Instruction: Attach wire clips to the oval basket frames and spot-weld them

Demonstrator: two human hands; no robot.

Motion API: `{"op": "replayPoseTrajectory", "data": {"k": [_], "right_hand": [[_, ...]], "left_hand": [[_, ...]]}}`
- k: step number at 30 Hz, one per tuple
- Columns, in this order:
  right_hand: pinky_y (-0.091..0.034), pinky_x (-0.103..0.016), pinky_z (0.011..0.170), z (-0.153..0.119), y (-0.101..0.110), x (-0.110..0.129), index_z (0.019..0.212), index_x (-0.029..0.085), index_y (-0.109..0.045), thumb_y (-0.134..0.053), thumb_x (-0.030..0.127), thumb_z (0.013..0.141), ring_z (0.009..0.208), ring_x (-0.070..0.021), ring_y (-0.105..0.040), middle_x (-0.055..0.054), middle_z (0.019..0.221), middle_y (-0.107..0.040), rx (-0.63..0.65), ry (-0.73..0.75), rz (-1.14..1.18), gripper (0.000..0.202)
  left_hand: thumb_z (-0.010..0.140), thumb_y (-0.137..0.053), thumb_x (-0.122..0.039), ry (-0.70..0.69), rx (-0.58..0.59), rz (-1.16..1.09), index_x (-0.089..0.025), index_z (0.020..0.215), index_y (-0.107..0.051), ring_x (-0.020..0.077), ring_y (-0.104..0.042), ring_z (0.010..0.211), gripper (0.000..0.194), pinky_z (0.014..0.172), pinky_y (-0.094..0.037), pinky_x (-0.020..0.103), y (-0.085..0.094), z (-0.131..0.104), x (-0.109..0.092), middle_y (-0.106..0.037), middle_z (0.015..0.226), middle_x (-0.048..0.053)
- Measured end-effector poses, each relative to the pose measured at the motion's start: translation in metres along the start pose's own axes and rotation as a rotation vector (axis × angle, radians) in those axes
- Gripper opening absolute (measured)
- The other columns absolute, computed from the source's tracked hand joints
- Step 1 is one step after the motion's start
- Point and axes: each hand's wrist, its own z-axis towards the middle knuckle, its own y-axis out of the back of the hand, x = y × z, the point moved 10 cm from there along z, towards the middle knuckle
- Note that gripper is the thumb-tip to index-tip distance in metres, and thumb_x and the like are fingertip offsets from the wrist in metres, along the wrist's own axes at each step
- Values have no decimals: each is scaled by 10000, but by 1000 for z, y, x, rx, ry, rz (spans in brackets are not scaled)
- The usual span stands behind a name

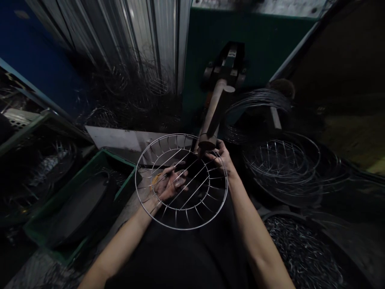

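A round wire rack [180, 208], with two rings, short spokes and several parallel bars, is tilted in front of me. Its far right edge is by the lower end of a metal cylinder [208, 141] on a machine arm. My left hand [171, 182] lies beneath the rack, palm up with fingers partly curled; the bars pass over it. At the rack's right rim, next to the cylinder, my right hand [221, 157] has its fingers bent round the wire.
On the left is a green crate [123, 184] with a dark round pan [87, 200] in it. At right, wire rings [282, 160] are piled above a tub of small metal pieces [300, 249]. Wire coils [261, 100] hang behind. A green machine [258, 44] stands ahead.
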Motion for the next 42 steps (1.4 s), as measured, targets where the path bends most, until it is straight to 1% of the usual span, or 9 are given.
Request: {"op": "replayPoseTrajectory", "data": {"k": [6,11,18,21,23,26,30,35,42], "right_hand": [[-492,-271,645,7,-1,2,1048,286,-446,-789,381,550,665,-139,-608,53,716,-620,7,5,-64,612],[-496,-270,654,6,-3,1,1070,275,-451,-791,326,567,674,-136,-613,49,722,-628,44,-5,-24,609],[-524,-317,712,12,-10,-21,1190,286,-437,-799,330,540,732,-163,-635,33,765,-649,49,-29,50,746],[-527,-326,722,8,-12,-20,1251,306,-420,-781,355,567,751,-171,-641,13,834,-667,24,-23,53,775],[-523,-332,744,-4,-7,-12,1272,322,-421,-752,390,614,795,-179,-642,-1,891,-674,-36,7,9,739],[-509,-344,795,-30,13,-3,1250,324,-460,-717,427,659,871,-185,-632,-16,962,-674,-160,48,-68,653],[-476,-357,862,-53,34,-10,1102,258,-577,-720,410,658,895,-180,-620,-25,951,-671,-229,11,-126,491],[-462,-353,855,-52,30,-16,904,209,-650,-710,410,666,863,-178,-610,-29,904,-669,-208,-19,-206,317],[-485,-342,762,-48,22,-10,909,208,-648,-673,425,701,797,-178,-610,-34,862,-671,-183,-22,-258,302]], "left_hand": [[880,-355,-269,-9,21,-34,-172,1052,-548,57,-424,476,276,593,-519,332,-6,0,-4,-571,822,26],[886,-345,-270,-17,29,-12,-162,1081,-541,64,-442,496,297,610,-529,349,-4,0,-5,-575,861,42],[882,-333,-270,3,-36,25,-160,1058,-553,70,-432,491,302,576,-524,345,8,-7,-12,-563,855,52],[880,-335,-283,-4,-70,45,-167,1008,-565,62,-413,477,288,562,-520,326,8,-7,-18,-559,828,42],[876,-340,-285,-19,-91,69,-167,975,-569,56,-399,460,275,562,-523,316,4,-7,-21,-557,798,30],[866,-369,-270,-52,-105,94,-169,919,-571,42,-377,436,231,567,-526,290,-1,-9,-19,-555,762,11],[881,-352,-268,-40,-96,87,-142,815,-578,25,-335,395,267,612,-540,327,1,-11,-6,-543,732,5],[899,-309,-263,-46,-100,48,-137,675,-528,27,-349,401,338,619,-545,335,4,-16,-3,-525,734,7],[892,-315,-253,-40,-125,16,-155,785,-549,47,-356,432,276,592,-543,327,3,-17,-1,-464,689,-8]]}}
